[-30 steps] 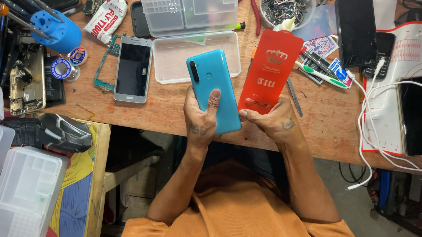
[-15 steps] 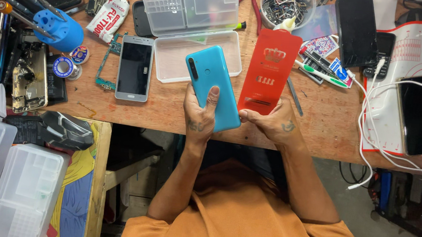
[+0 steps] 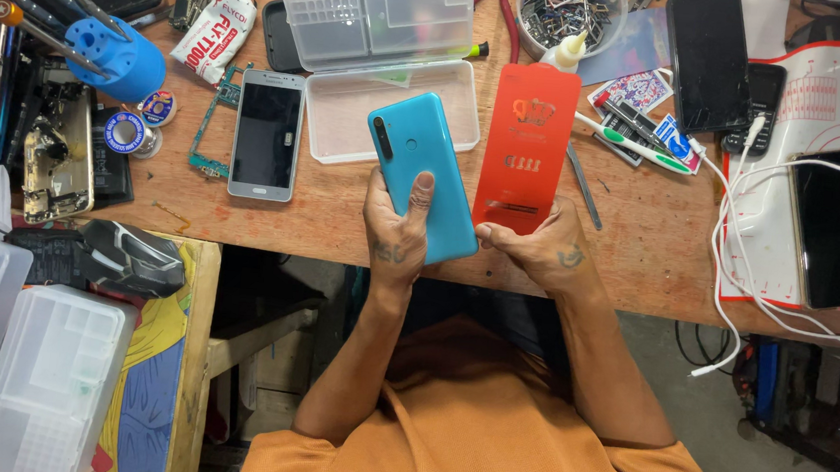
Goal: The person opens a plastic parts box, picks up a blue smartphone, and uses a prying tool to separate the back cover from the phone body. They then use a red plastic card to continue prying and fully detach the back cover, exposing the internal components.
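Hands hold two things above the workbench (image 3: 638, 253): left hand (image 3: 396, 229) grasps the turquoise phone (image 3: 422, 174), back side up, long axis away from body; right hand (image 3: 534, 250) pinches the red packet (image 3: 525, 146) just beside it.

Left hand (image 3: 396, 229) holding teal phone (image 3: 423, 171), right hand (image 3: 539, 250) red packet (image 3: 525, 146)

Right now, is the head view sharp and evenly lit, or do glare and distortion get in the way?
Head view: sharp, evenly lit; teal phone in left hand and red packet in right hand crisp; mild sheen on clear plastic case; slight wide-angle bending at edges.
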